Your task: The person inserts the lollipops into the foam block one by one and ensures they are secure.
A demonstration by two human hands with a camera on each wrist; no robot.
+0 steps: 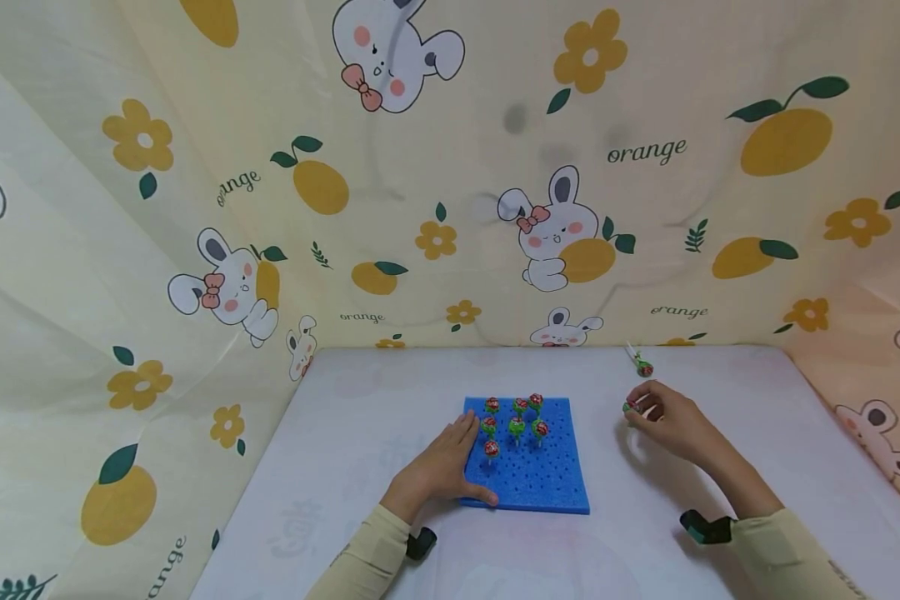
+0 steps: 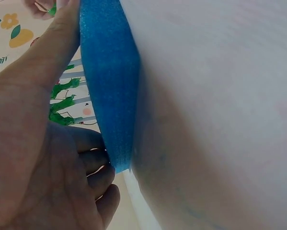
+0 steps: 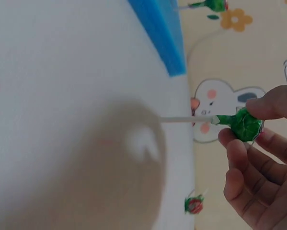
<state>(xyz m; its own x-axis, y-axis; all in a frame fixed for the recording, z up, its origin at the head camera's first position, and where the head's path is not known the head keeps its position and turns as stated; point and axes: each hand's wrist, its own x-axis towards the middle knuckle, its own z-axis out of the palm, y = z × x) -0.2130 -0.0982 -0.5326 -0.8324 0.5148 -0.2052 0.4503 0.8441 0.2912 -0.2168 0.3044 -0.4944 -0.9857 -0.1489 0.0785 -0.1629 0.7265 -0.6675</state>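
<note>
A blue foam board with small holes lies on the table, several lollipops in green and red wrappers standing upright in it. My left hand rests along the board's left side, thumb at its front edge and fingers on the far left. To the right of the board, my right hand pinches a lollipop by its green-wrapped head, between thumb and fingers. Its white stick points down toward the table in the right wrist view. Beyond that hand, another lollipop lies on the table.
The white table reaches back to a patterned cloth that hangs behind and at the sides. A dark device is worn on the right wrist, another on the left.
</note>
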